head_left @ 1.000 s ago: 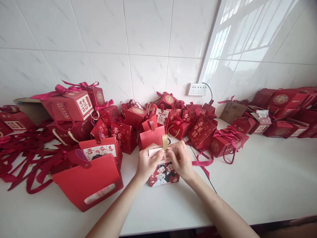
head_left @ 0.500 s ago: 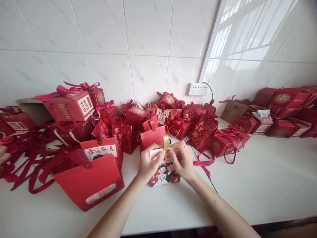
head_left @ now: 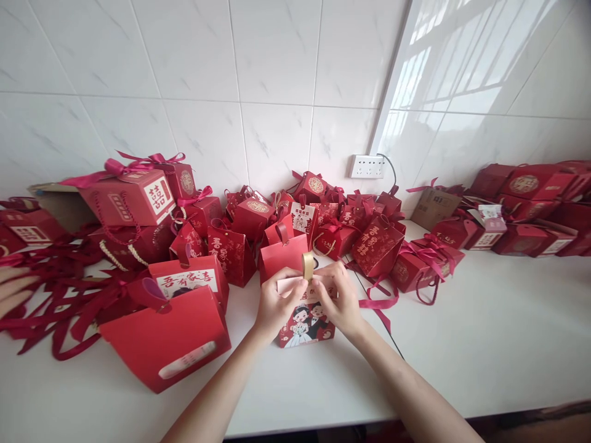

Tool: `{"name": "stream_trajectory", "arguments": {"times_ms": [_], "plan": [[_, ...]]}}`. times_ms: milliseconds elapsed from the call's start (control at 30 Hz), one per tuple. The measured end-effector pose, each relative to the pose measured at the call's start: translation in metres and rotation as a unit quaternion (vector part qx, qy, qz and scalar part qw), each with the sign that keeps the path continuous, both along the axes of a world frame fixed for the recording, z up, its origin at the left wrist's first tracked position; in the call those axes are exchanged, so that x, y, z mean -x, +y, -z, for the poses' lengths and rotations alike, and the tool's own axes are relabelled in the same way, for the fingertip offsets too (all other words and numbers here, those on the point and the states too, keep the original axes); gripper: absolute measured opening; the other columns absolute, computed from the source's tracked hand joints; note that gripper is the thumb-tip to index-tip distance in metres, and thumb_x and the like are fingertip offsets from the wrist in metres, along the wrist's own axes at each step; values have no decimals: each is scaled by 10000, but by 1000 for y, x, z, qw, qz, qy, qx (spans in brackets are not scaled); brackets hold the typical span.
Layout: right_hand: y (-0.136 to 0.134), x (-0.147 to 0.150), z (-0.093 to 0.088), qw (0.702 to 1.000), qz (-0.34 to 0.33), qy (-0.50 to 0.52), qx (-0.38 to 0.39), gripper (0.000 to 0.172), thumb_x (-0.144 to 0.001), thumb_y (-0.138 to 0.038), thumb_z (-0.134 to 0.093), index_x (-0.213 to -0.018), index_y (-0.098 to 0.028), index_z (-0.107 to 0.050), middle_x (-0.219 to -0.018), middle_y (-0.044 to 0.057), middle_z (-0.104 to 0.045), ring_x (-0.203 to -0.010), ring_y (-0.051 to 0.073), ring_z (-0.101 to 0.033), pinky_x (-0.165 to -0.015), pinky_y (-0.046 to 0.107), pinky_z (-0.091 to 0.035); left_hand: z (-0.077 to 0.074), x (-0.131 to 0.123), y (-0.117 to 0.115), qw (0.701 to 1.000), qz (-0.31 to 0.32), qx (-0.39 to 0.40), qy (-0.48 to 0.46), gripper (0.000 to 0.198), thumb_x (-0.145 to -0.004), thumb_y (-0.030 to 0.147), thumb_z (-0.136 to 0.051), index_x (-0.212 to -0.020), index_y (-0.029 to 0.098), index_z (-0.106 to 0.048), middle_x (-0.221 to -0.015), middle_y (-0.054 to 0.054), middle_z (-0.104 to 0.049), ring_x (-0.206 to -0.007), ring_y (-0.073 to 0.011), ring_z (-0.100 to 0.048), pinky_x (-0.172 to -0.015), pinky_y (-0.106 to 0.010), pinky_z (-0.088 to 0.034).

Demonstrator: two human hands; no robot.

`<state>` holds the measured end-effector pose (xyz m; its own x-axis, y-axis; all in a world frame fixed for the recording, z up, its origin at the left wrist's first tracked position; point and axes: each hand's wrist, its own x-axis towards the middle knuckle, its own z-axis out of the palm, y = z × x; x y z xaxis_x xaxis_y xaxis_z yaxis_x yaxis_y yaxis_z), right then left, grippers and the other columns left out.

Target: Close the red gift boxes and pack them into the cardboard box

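Note:
In the middle of the white table, a small red gift box (head_left: 305, 326) with a cartoon bride and groom on its front stands upright. My left hand (head_left: 280, 301) pinches the left part of its top edge, and my right hand (head_left: 338, 298) grips the right part. Between my fingertips a gold strap (head_left: 308, 268) loops up from the box top. My fingers hide much of the top edge and its lettering. Just behind stands a plain red box (head_left: 285, 253) with a red strap.
Two larger red boxes (head_left: 170, 341) stand at the left, beside a tangle of dark red ribbons (head_left: 60, 307). Another person's hand (head_left: 16, 290) is over the ribbons. Many red boxes line the wall, with a stack (head_left: 535, 184) at the right. A power strip (head_left: 367, 167) is on the wall.
The other person's hand has come farther into view over the ribbons at the left. My two hands and the gift box have barely moved.

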<state>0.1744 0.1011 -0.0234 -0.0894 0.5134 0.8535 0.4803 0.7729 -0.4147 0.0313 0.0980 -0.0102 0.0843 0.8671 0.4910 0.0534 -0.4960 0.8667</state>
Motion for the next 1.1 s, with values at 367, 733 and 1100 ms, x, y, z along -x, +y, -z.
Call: {"name": "stream_trajectory", "arguments": {"times_ms": [367, 733, 1100], "plan": [[-2, 1, -4, 1000, 7, 9, 17, 78, -877, -160, -479, -837, -220, -509, -754, 7, -518, -695, 153, -501, -601, 297, -413, -4, 0, 1, 999, -12, 28, 17, 205, -761, 321, -615, -676, 135, -623, -626, -4, -602, -610, -119, -559, -559, -182, -436], [-1, 0, -1, 996, -39, 40, 68, 70, -879, -197, -471, -822, -211, -509, -754, 6, -529, -673, 145, -519, -601, 282, -419, 0, 1, 1, 1000, 21, 19, 1, 166, -768, 301, -603, -751, 139, -632, -695, -17, -621, -662, -135, -586, -601, -197, -459], [-1, 0, -3, 993, -35, 49, 102, 87, -880, -241, -476, -802, -211, -499, -747, 3, -542, -642, 136, -522, -589, 271, -431, -6, -1, 0, 999, -13, 28, 33, 222, -760, 347, -591, -680, 140, -606, -624, -6, -582, -607, -130, -562, -553, -196, -451]]}}
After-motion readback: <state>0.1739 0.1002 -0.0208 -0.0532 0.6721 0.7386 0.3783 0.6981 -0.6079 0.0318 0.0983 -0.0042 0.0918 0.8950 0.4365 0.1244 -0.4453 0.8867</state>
